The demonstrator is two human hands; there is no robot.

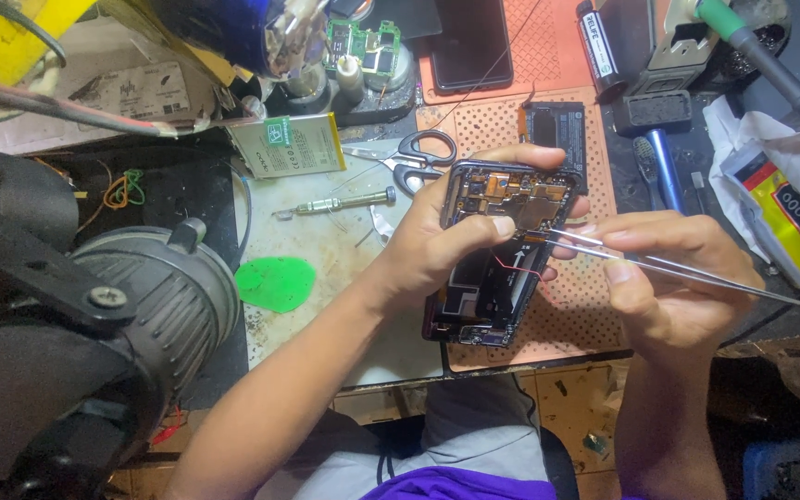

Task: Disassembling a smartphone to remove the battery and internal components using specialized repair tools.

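My left hand (pixel 437 245) grips an opened smartphone (pixel 502 245) with its back cover off, so the circuit board and black inner parts show. It is held tilted above the orange perforated mat (pixel 576 306). My right hand (pixel 673 278) pinches metal tweezers (pixel 622 257), whose tips rest on the phone's middle, near my left thumb. A thin red wire loops over the phone's interior just below the tweezer tips.
Scissors (pixel 423 153), a small screwdriver (pixel 344 202), a green pick (pixel 277 282) and a white battery (pixel 287 144) lie left of the phone. A black battery (pixel 556 125), another phone (pixel 470 42), a glue tube (pixel 784 218) and a blue brush (pixel 667 171) sit behind and to the right. A large lamp head (pixel 141 296) looms at left.
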